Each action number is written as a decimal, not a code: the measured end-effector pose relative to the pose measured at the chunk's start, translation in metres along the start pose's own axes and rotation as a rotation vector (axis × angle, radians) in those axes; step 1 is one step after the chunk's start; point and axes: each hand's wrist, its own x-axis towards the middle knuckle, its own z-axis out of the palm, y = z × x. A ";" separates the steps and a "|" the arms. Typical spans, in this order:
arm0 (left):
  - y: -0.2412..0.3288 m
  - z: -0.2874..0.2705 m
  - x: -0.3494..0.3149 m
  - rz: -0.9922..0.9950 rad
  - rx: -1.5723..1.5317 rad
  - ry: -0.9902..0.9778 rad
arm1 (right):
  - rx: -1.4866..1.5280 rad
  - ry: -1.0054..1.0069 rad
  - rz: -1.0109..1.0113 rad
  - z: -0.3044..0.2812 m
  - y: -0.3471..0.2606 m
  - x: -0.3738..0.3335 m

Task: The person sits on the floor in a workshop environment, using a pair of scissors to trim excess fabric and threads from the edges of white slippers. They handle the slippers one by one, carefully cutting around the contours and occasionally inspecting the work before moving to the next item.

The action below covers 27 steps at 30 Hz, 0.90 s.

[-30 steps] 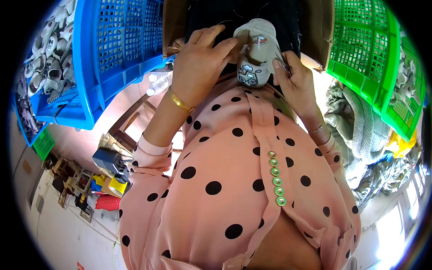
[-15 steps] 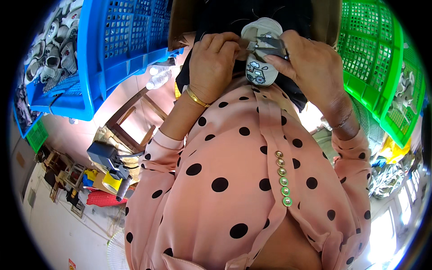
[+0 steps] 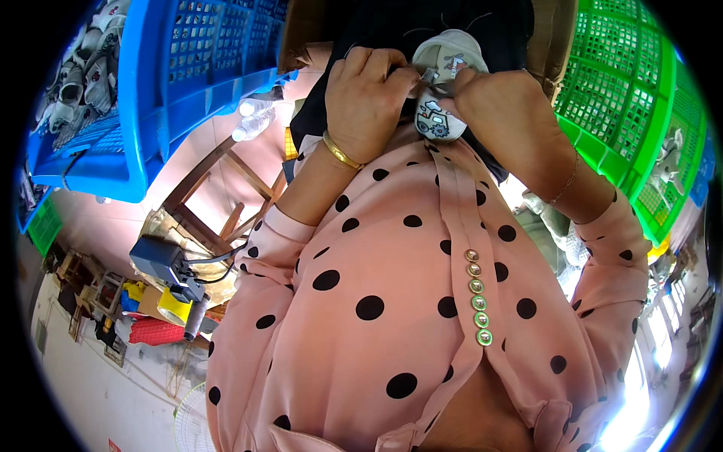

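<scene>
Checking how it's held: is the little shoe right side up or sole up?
Right side up: the white shoe shows its printed toe and inside to the camera; its underside is hidden.

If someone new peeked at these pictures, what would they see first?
Probably the big pink shirt with black dots and a row of shiny buttons, because it fills the middle. Next might be the little pale shoe with a cartoon on its toe, up top between the left hand and right hand. Then the bright baskets: blue at upper left, green at upper right.
</scene>
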 end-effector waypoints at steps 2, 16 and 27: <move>-0.001 0.000 0.000 0.010 -0.008 0.015 | 0.022 -0.021 0.047 0.005 -0.001 -0.001; -0.001 -0.004 -0.008 -0.041 -0.201 -0.012 | 0.037 -0.005 0.102 0.013 -0.012 -0.004; 0.001 -0.011 -0.005 -0.129 -0.271 -0.082 | 0.165 -0.249 0.165 -0.005 -0.014 -0.008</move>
